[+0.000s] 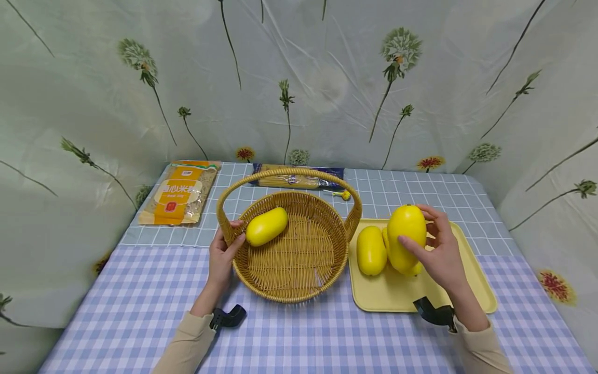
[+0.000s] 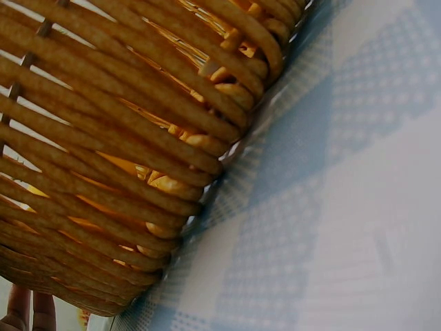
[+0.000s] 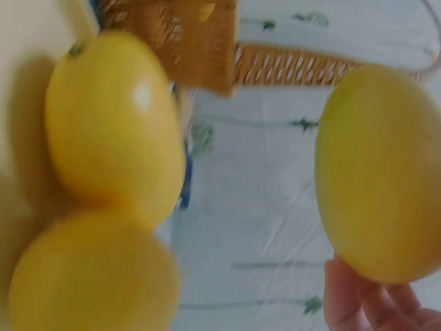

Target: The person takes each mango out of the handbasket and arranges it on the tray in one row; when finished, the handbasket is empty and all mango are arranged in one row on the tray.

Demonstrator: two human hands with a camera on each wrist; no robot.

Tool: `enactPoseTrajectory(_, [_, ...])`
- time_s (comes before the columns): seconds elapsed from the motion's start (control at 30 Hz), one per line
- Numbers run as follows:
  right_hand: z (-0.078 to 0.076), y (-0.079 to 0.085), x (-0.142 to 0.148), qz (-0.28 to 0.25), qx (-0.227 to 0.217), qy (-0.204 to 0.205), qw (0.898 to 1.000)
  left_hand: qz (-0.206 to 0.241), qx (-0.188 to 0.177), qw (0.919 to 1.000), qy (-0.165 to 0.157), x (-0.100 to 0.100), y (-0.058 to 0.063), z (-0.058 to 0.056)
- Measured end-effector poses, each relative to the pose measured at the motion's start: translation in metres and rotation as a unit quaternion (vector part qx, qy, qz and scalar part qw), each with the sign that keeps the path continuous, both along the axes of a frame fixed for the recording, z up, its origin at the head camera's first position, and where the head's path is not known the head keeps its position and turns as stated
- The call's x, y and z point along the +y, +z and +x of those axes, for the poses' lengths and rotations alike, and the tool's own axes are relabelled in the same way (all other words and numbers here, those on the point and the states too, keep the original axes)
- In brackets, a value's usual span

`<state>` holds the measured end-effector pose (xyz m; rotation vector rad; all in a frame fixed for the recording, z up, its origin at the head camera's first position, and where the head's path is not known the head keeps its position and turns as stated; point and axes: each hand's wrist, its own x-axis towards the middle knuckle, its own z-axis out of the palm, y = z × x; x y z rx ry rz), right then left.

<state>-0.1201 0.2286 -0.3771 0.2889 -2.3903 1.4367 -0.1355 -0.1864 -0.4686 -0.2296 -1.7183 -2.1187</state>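
Observation:
My right hand (image 1: 441, 252) grips a yellow melon (image 1: 405, 234), thumb on its near side and fingers round the far side. In the right wrist view this melon (image 3: 382, 172) hangs clear of two others. One yellow melon (image 1: 371, 251) lies at the left of the pale yellow tray (image 1: 388, 298); another is mostly hidden behind the held one. At the left, my left hand (image 1: 223, 254) holds the round wicker basket (image 1: 291, 298) by its rim, beside the handle's base. Inside the basket, a yellow melon (image 1: 267, 227) leans by the left wall. The left wrist view shows the basket's woven side (image 2: 103, 138) close up.
An orange-and-clear food bag (image 1: 179, 195) lies at the back left. Behind the basket's tall arched handle (image 1: 289, 171) is a blue pack of noodles (image 1: 299, 178), with a small yellow item (image 1: 344, 195) near it. Checked cloth (image 1: 308, 343) covers the table; a patterned curtain (image 1: 327, 104) hangs behind.

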Motion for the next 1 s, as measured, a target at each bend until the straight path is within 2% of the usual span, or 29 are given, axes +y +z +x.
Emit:
enactPoseTrajectory(0.3, [-0.016, -0.021, 0.027, 0.012, -0.051, -0.095, 0.994, -0.001, -0.001, 1.0, 0.003, -0.001, 0.0, 0.0])
enactPoseTrajectory(0.47, [-0.019, -0.029, 0.04, 0.024, -0.085, -0.125, 0.988, -0.003, -0.01, 0.9999, 0.004, 0.0, 0.0, 0.0])
enactPoseTrajectory(0.73, [-0.024, -0.04, 0.057, 0.037, -0.128, -0.133, 0.982, -0.004, -0.01, 0.9999, 0.005, 0.0, 0.0, 0.0])
enactPoseTrajectory(1.0, [-0.026, -0.048, 0.068, 0.077, -0.165, -0.115, 0.977, 0.001, -0.004, 1.0, 0.004, 0.0, 0.0, 0.0])
